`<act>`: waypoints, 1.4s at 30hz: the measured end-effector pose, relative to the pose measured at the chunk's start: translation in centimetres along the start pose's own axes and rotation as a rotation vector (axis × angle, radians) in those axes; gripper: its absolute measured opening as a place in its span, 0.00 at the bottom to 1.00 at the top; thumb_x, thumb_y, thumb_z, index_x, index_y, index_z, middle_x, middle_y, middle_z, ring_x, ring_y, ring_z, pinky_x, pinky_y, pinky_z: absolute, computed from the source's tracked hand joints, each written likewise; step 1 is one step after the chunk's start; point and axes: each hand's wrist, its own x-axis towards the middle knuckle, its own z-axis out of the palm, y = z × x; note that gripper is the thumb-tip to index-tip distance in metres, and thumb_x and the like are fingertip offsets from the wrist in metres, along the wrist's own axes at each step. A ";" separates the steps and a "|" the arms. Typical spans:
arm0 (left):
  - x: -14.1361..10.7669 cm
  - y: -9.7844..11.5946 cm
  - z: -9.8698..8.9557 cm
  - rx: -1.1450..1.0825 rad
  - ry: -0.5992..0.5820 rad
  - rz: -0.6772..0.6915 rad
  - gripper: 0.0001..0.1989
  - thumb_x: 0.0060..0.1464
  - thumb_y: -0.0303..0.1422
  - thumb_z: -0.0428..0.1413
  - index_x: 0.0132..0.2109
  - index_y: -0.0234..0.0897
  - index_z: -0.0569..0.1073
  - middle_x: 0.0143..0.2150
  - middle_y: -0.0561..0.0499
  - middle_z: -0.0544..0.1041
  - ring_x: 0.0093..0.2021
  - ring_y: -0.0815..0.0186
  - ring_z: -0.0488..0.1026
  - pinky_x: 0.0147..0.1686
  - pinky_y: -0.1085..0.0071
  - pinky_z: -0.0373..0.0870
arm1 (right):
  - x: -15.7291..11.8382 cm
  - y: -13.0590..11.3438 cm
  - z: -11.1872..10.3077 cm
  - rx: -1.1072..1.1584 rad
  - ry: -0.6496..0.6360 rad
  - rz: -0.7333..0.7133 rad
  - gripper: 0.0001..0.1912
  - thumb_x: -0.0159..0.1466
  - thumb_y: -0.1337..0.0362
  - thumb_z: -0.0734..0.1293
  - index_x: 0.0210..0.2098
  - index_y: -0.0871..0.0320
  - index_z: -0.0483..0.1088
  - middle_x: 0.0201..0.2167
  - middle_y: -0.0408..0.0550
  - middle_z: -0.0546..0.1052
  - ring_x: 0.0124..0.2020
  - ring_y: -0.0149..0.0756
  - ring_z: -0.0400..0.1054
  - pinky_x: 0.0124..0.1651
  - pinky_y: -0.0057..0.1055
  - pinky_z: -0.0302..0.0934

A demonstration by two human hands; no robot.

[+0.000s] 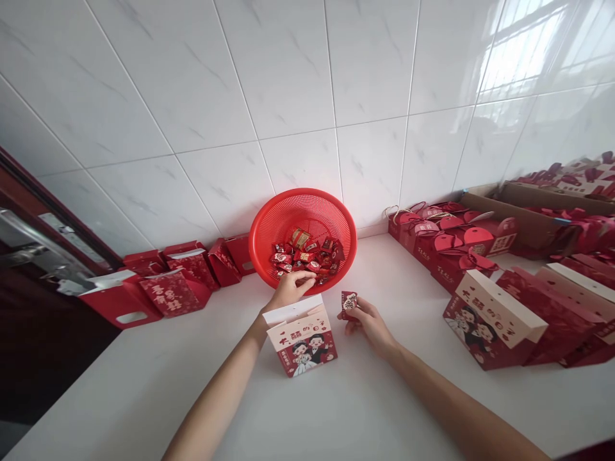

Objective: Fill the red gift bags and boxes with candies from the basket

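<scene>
A red plastic basket (303, 194) leans against the wall, with several wrapped red candies (312, 250) at its bottom. My left hand (292, 288) is at the basket's near rim, behind the front box, fingers bent together; whether anything is between them is too small to tell. My right hand (366, 320) pinches a small dark red packet (348, 303) with white print, just right of the box. That box (307, 342), red and cream with a cartoon couple on its front, stands upright on the table, its top flaps raised.
Red boxes (175, 294) stand at the left by a dark door (29, 307). At the right are red handled boxes (432, 250), brown cartons (538, 237) and a row of couple-print boxes (490, 320). A tiled wall (298, 77) rises behind the white table (288, 429).
</scene>
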 end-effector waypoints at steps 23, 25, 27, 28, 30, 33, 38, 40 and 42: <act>1.9 -3.1 -0.9 0.588 -0.067 0.175 0.14 0.59 0.37 0.53 0.47 0.39 0.80 0.47 0.43 0.81 0.50 0.51 0.73 0.52 0.55 0.65 | 0.1 0.3 -0.1 -0.050 -0.010 -0.011 0.17 0.49 0.54 0.70 0.33 0.58 0.66 0.27 0.42 0.76 0.18 0.29 0.66 0.28 0.30 0.61; 2.2 -3.6 -0.7 0.573 -0.037 0.194 0.14 0.61 0.37 0.51 0.41 0.39 0.81 0.42 0.44 0.82 0.45 0.53 0.74 0.49 0.56 0.65 | 0.2 0.4 -0.1 -0.048 -0.013 -0.016 0.17 0.49 0.54 0.70 0.33 0.58 0.66 0.27 0.42 0.76 0.18 0.29 0.66 0.28 0.30 0.61; 2.3 -4.0 -0.6 0.537 0.009 0.207 0.15 0.62 0.36 0.49 0.36 0.39 0.80 0.37 0.45 0.82 0.40 0.56 0.75 0.46 0.60 0.66 | 0.3 0.5 -0.1 -0.046 -0.018 -0.022 0.17 0.50 0.54 0.70 0.33 0.57 0.67 0.27 0.43 0.77 0.18 0.29 0.66 0.28 0.30 0.62; 2.4 -4.1 -0.6 0.521 0.033 0.206 0.16 0.63 0.35 0.48 0.33 0.39 0.79 0.35 0.45 0.81 0.38 0.57 0.75 0.43 0.62 0.67 | 0.3 0.5 -0.2 -0.044 -0.018 -0.025 0.17 0.50 0.54 0.70 0.33 0.57 0.67 0.27 0.43 0.77 0.18 0.29 0.66 0.27 0.30 0.62; 2.5 -4.3 -0.6 0.501 0.073 0.192 0.18 0.64 0.35 0.45 0.31 0.38 0.76 0.32 0.45 0.80 0.34 0.59 0.74 0.38 0.65 0.67 | 0.4 0.6 -0.2 -0.042 -0.017 -0.025 0.16 0.50 0.54 0.70 0.32 0.57 0.66 0.27 0.43 0.77 0.18 0.29 0.66 0.27 0.30 0.62; 2.6 -4.5 -0.7 0.475 0.120 0.165 0.18 0.64 0.35 0.44 0.32 0.38 0.75 0.31 0.46 0.79 0.32 0.60 0.74 0.34 0.68 0.65 | 0.4 0.6 -0.2 -0.039 -0.017 -0.020 0.15 0.50 0.55 0.70 0.32 0.57 0.66 0.27 0.43 0.77 0.18 0.29 0.66 0.27 0.30 0.62; 2.4 -4.5 -0.6 0.423 0.175 0.136 0.16 0.64 0.37 0.45 0.33 0.39 0.74 0.30 0.48 0.78 0.32 0.60 0.74 0.34 0.69 0.65 | 0.3 0.4 -0.1 -0.041 -0.016 -0.012 0.15 0.49 0.57 0.69 0.32 0.57 0.66 0.27 0.43 0.77 0.18 0.29 0.67 0.28 0.30 0.62; 2.3 -4.5 -0.5 0.400 0.199 0.125 0.16 0.63 0.38 0.46 0.33 0.39 0.73 0.30 0.48 0.79 0.32 0.60 0.74 0.34 0.69 0.66 | 0.2 0.4 -0.1 -0.043 -0.016 -0.007 0.15 0.48 0.57 0.69 0.32 0.57 0.66 0.27 0.43 0.77 0.18 0.29 0.66 0.28 0.30 0.62; 2.1 -4.5 -0.6 0.376 0.234 0.111 0.15 0.63 0.38 0.46 0.33 0.39 0.73 0.30 0.47 0.79 0.32 0.60 0.75 0.34 0.69 0.66 | 0.2 0.4 -0.1 -0.049 -0.020 -0.005 0.15 0.48 0.57 0.69 0.32 0.57 0.66 0.27 0.43 0.77 0.18 0.29 0.66 0.28 0.30 0.62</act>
